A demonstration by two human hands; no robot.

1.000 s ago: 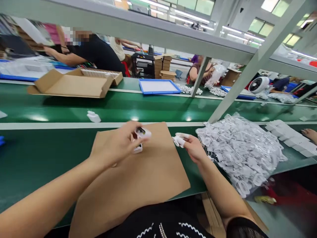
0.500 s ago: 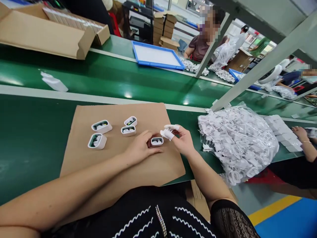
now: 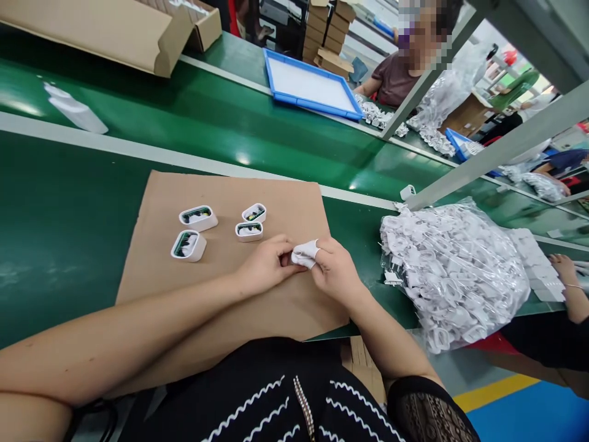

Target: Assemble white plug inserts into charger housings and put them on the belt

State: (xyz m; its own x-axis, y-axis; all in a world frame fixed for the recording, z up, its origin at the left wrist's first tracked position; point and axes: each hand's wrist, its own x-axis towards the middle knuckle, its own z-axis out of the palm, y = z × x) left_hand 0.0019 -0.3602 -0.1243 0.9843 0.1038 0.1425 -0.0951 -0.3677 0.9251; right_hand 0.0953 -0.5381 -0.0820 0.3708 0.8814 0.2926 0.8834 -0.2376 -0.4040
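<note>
My left hand (image 3: 270, 263) grips a small white oval plastic housing at its left side, low over the cardboard sheet (image 3: 276, 313). My right hand (image 3: 338, 273), with white finger covers (image 3: 305, 253) on its fingertips, presses down over that housing with fingers together. The covers hide most of the housing and whatever the right fingers pinch. To the left, two white oval housings (image 3: 197, 245) stand on the cardboard, openings up, with green edges and small parts inside. Nearer my left hand, two more oval housings (image 3: 249, 232) stand close together, likewise filled with parts.
A plastic bag full of white parts (image 3: 455, 270) lies to the right, beside stacked white pieces (image 3: 536, 264) and another person's hand (image 3: 564, 268). Across the green bench stand a blue-rimmed tray (image 3: 315, 110), a cardboard box (image 3: 92, 31), a white bottle (image 3: 78, 110) and a slanting metal post (image 3: 497, 147).
My right hand has come left and closed over the housing, which was visible before. My left fingers have drawn in around it. The camera view has shifted a little.
</note>
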